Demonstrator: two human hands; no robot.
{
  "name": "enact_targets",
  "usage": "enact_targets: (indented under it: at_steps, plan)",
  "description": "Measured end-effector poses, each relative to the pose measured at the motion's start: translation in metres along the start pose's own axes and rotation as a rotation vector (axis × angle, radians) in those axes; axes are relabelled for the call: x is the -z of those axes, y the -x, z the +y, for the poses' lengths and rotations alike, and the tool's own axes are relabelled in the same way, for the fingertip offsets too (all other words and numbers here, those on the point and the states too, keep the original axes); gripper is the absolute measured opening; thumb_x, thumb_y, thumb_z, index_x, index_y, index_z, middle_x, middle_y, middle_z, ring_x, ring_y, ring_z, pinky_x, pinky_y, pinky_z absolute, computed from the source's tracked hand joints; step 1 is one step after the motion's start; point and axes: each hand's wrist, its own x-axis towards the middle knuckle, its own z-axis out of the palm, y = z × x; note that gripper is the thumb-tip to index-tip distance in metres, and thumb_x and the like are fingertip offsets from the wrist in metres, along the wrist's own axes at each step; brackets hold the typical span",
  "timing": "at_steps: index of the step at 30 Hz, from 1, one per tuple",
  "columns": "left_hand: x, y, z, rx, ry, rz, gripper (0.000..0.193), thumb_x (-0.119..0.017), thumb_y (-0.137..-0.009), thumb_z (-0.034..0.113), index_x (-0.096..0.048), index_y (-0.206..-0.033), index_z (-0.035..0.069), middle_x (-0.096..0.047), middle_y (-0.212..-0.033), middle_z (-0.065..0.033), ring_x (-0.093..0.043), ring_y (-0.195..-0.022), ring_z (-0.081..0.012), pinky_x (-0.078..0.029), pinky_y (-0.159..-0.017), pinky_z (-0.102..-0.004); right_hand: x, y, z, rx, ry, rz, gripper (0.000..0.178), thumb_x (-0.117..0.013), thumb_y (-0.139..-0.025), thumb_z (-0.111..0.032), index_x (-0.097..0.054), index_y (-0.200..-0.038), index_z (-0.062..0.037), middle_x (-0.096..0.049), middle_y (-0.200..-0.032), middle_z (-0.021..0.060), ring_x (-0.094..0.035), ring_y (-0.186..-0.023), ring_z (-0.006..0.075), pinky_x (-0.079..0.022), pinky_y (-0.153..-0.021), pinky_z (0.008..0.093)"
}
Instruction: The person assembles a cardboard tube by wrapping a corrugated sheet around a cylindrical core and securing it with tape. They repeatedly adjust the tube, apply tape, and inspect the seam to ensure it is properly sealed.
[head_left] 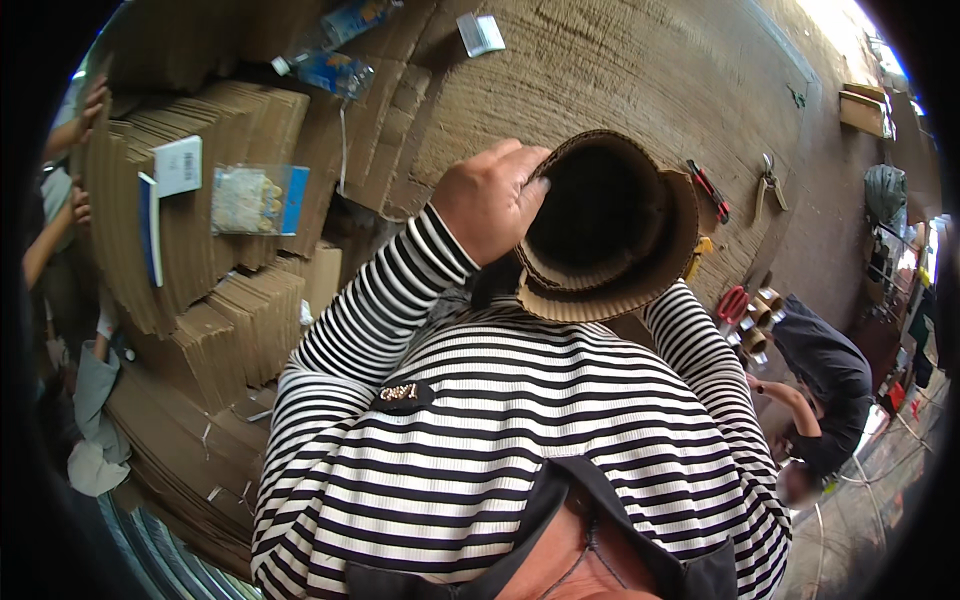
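Observation:
A piece of brown corrugated cardboard (622, 300) is curled into a round tube in front of my chest. Its dark hollow faces up, and the ends overlap at the right and lower side. My left hand (493, 198) grips the tube's left rim, with the thumb at the inner edge and the fingers bent over the outside. The striped right sleeve (690, 330) runs up behind the tube, which hides my right hand. Just right of the tube lie a red and black utility knife (708, 190) and a pair of pliers (769, 187) with pale handles.
Red-handled scissors (733, 303) and several tape rolls (766, 312) lie at the right, near a bent-over person (825, 375). Stacked flat cardboard (205, 135) stands at the left, bearing a plastic packet (248, 200). Another person's hands (92, 105) touch it. Plastic bottles (335, 72) lie beyond.

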Motion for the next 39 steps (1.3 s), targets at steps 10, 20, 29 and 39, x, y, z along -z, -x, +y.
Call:
enact_targets:
  at_steps: [10, 20, 29, 39]
  plan:
    - [-0.001, -0.009, 0.013, -0.136, -0.099, 0.078, 0.072, -0.053, -0.079, -0.007, -0.041, -0.149, 0.007, -0.051, -0.142, -0.0212, -0.051, -0.131, -0.0377, -0.043, -0.111, -0.0432, -0.028, -0.053, -0.009, 0.018, -0.331, -0.205, 0.096, -0.086, -0.073, -0.016, -0.031, -0.15, -0.0057, -0.047, -0.146, 0.0187, -0.049, -0.133, 0.033, -0.043, -0.109, 0.0436]
    - [-0.007, -0.056, 0.026, -0.02, -0.144, 0.008, 0.02, -0.07, -0.089, 0.028, -0.074, -0.099, 0.012, -0.069, -0.1, -0.0102, -0.067, -0.097, -0.03, -0.053, -0.087, -0.0404, -0.056, 0.101, -0.227, 1.082, 0.999, -0.237, 0.073, -0.072, -0.063, 0.004, -0.057, -0.133, -0.0073, -0.046, -0.148, 0.0203, -0.042, -0.138, 0.0426, -0.039, -0.113, 0.0475]
    - [-0.007, -0.067, 0.013, -0.161, -0.088, 0.086, 0.011, -0.07, -0.09, 0.01, -0.074, -0.1, 0.005, -0.071, -0.097, -0.0103, -0.068, -0.091, -0.0235, -0.054, -0.083, -0.0338, 0.003, 0.118, -0.21, 1.046, 1.107, -0.178, 0.02, -0.076, -0.064, -0.007, -0.068, -0.082, -0.0033, -0.054, -0.139, 0.022, -0.051, -0.129, 0.0411, -0.046, -0.104, 0.0485]
    - [-0.002, -0.084, 0.023, -0.286, -0.075, -0.14, 0.024, -0.065, -0.092, 0.0, -0.07, -0.116, 0.002, -0.071, -0.107, -0.0114, -0.068, -0.102, -0.0214, -0.054, -0.092, -0.0294, 0.055, 0.142, -0.192, 0.896, 0.974, -0.116, 0.027, -0.077, -0.063, -0.004, -0.067, -0.087, -0.0096, -0.066, -0.12, 0.0115, -0.056, -0.122, 0.0407, -0.049, -0.099, 0.0469]
